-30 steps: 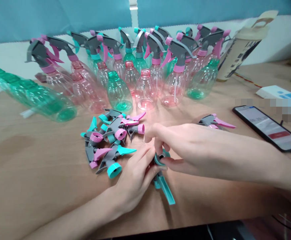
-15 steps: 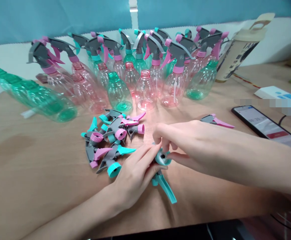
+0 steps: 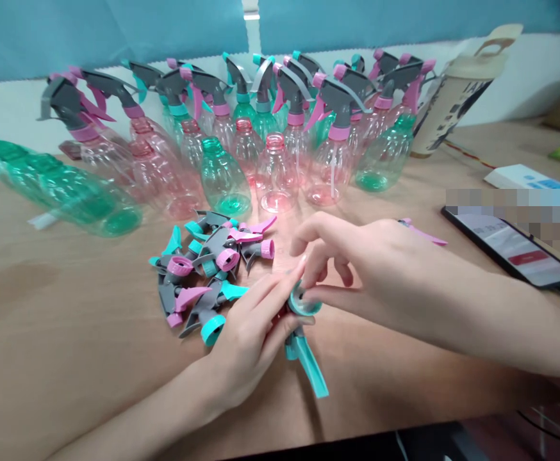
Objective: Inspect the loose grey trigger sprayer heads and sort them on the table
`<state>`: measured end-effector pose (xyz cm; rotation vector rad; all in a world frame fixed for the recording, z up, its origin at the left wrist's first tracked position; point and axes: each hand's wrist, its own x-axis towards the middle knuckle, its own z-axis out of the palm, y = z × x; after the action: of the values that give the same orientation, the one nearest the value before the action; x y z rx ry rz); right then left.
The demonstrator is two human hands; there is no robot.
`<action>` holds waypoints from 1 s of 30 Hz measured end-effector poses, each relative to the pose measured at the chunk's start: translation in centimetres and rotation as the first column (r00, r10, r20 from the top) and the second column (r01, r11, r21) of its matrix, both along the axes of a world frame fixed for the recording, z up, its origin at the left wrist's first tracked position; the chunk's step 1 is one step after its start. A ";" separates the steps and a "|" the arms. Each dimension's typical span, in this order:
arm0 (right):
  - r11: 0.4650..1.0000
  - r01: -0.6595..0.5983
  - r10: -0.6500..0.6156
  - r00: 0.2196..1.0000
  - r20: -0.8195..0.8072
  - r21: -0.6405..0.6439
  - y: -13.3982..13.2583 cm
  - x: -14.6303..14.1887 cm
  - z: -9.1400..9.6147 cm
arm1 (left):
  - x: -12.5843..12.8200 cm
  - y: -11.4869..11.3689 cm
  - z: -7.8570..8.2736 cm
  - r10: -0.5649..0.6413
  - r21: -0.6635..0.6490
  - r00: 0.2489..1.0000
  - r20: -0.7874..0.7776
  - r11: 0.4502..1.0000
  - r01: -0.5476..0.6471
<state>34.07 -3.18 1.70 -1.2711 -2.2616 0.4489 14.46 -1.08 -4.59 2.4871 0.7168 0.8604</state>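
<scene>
My left hand [image 3: 254, 339] is closed around a trigger spray head [image 3: 312, 368] with a turquoise collar and turquoise trigger. Its collar opening faces up towards me, and the trigger points down towards the table's front edge. My right hand [image 3: 357, 262] is bent over the collar, thumb and fingertips pinched at the opening. Whatever those fingertips hold, if anything, is hidden. Left of my hands lies a pile of loose spray heads [image 3: 213, 250], grey with pink or turquoise parts. Another spray head with a pink trigger [image 3: 427, 235] is partly hidden behind my right hand.
Behind the pile stand several clear pink and green bottles [image 3: 276, 176], many topped with spray heads. Green bottles [image 3: 82, 192] lean or lie at the left. On the right are a phone [image 3: 510, 250] with a cable, a white box [image 3: 525, 176] and a tall cream tumbler [image 3: 460, 96].
My right fingertips have moved onto the collar opening, covering more of it. My left hand keeps its hold on the spray head. The whole view has shifted slightly.
</scene>
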 end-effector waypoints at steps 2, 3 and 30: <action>1.000 -0.006 0.006 0.999 0.049 0.012 -0.5 0.2 0.5 | 0.0 -0.1 0.1 0.009 0.026 1.000 0.009 1.000 -0.009; 1.000 -0.022 0.022 0.997 0.077 0.009 -0.7 0.2 0.6 | 0.1 -0.2 0.2 0.009 0.023 1.000 0.009 1.000 -0.010; 1.000 -0.011 0.012 0.994 -0.110 0.013 -2.6 0.0 1.5 | -0.8 0.1 2.8 0.235 -0.163 0.969 0.075 0.962 -0.220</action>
<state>34.03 -5.75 3.17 -1.1982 -2.1774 0.4959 13.62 -1.00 -1.81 2.2420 1.0115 0.9569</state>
